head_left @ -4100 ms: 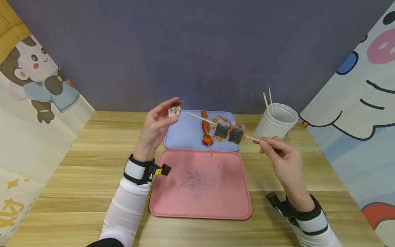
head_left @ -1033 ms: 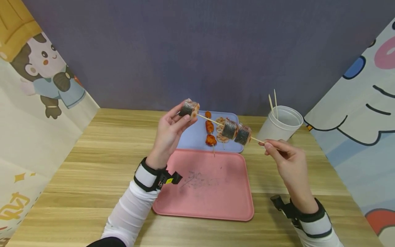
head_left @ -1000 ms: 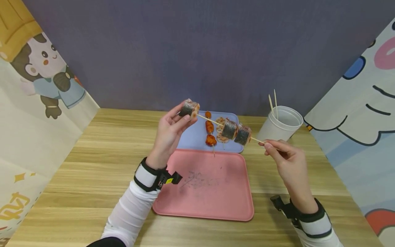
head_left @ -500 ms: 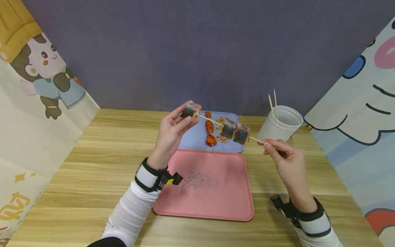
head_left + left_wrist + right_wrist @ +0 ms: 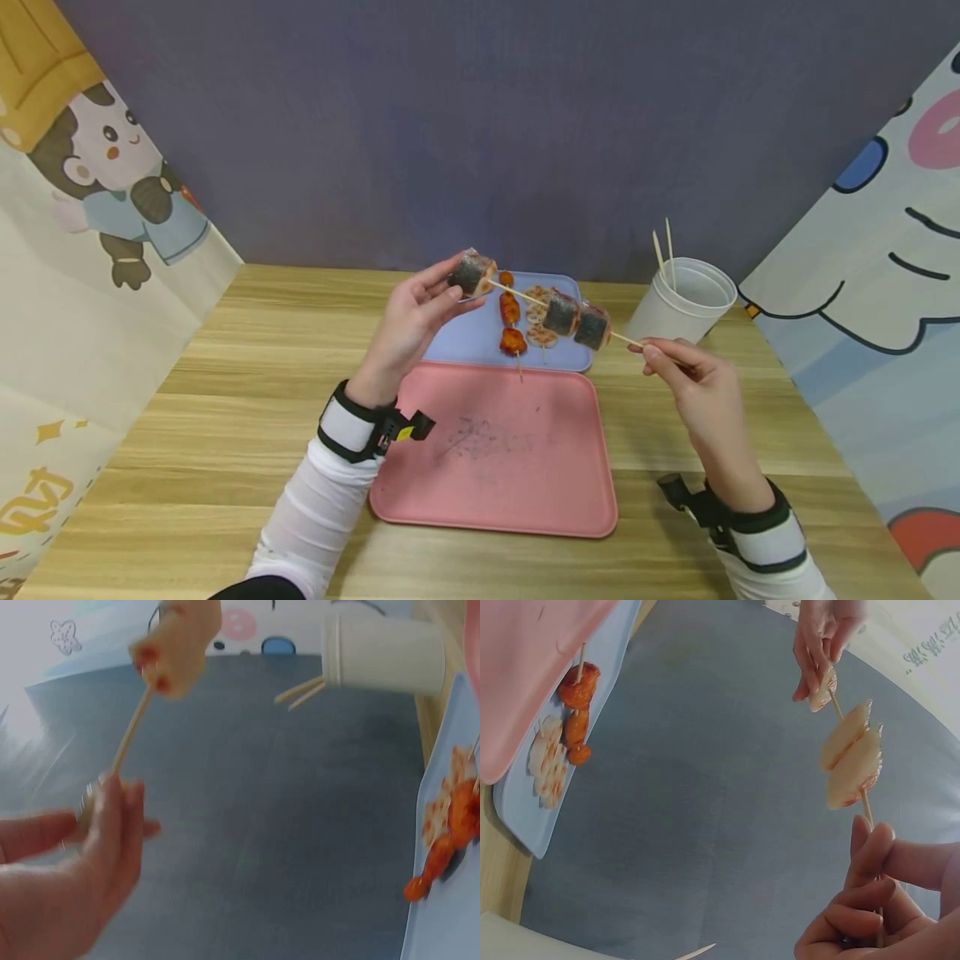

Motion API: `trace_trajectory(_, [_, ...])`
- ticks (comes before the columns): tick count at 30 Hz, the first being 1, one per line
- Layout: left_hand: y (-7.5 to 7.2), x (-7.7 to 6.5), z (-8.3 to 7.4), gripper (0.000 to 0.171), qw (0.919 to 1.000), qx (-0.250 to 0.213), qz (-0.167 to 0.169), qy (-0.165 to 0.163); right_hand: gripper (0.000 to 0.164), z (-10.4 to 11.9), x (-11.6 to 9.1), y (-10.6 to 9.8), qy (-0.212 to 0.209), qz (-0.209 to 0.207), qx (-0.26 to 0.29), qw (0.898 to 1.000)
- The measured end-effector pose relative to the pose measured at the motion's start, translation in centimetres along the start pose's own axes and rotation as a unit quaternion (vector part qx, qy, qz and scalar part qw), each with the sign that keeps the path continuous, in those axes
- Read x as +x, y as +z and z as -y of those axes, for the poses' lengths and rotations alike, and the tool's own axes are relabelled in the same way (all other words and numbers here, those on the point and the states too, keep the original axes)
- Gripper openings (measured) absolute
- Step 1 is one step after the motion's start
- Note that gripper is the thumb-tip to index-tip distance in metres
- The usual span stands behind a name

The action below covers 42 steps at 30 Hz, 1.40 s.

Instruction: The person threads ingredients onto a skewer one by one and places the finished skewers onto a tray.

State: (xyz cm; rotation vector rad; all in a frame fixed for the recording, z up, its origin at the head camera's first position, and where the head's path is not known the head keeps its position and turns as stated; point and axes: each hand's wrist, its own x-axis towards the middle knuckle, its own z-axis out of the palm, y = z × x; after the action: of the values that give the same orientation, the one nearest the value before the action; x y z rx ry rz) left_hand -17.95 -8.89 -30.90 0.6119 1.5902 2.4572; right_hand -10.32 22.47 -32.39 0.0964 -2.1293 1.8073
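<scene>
My left hand [image 5: 412, 317] pinches a chunk of food [image 5: 472, 273], dark on one side and pale with browned marks on the other, like a piece of fish. Held between the thumb and fingers of my right hand [image 5: 701, 387] is a thin wooden skewer [image 5: 517, 292], slanting up to the left. Two similar chunks [image 5: 576, 319] are threaded on it. The skewer's far end meets the left hand's chunk; how deep it goes in is hidden. In the right wrist view, the threaded chunks [image 5: 853, 765] sit side by side, their pale faces showing.
Below the hands lies a pink tray [image 5: 525, 483] with dark scuffs. Behind it, a blue tray [image 5: 457, 337] bears an orange-red skewer [image 5: 510, 310] and a pale, browned one [image 5: 542, 333]. A white cup [image 5: 678, 304] with sticks stands at right. A grey wall rises behind.
Since the earliest frame, my left hand has brought its chunk rightward onto the skewer's tip. Over the last half second, hand and chunk have shifted slightly right and down; my right hand stays nearly still.
</scene>
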Motion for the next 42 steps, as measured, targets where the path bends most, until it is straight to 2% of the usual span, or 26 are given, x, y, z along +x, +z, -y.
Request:
trace_trajectory(3, [-0.7, 0.1, -0.2, 0.050, 0.9994, 0.024, 0.022, 0.016, 0.016, -0.1, 0.1, -0.3, 0.005, 0.017, 0.023, 1.000])
trace_trajectory(6, [-1.3, 0.2, -0.3, 0.048, 0.9984, 0.023, 0.036, 0.036, 0.016, -0.1, 0.0, -0.5, 0.012, 0.031, 0.026, 0.999])
trace_trajectory(14, [-2.3, 0.6, -0.1, 0.042, 0.9921, -0.044, 0.089, 0.076, 0.016, 0.2, 0.0, -0.9, 0.016, 0.068, 0.016, 0.997])
trace_trajectory(20, [-2.1, 0.7, 0.1, 0.055, 0.9916, -0.061, 0.086, 0.076, 0.018, 0.2, 0.1, -0.8, 0.010, 0.076, 0.018, 0.997])
trace_trajectory(25, [-2.0, 0.6, 0.3, 0.053, 0.9901, -0.080, 0.085, 0.078, 0.018, 0.3, 0.0, -0.7, 0.005, 0.073, 0.007, 0.997])
trace_trajectory(27, [-2.0, 0.5, 0.2, 0.053, 0.9905, -0.073, 0.087, 0.077, 0.018, 0.3, 0.0, -0.7, -0.002, 0.070, 0.011, 0.997])
trace_trajectory(33, [-2.0, 0.2, 0.0, 0.048, 0.9937, -0.010, 0.089, 0.067, 0.016, 0.2, -0.1, -0.8, -0.026, 0.060, 0.024, 0.998])
trace_trajectory(42, [-1.8, -0.1, -0.4, 0.048, 0.9926, 0.015, 0.106, 0.056, 0.018, 0.4, -0.3, -1.0, -0.061, 0.053, 0.014, 0.997])
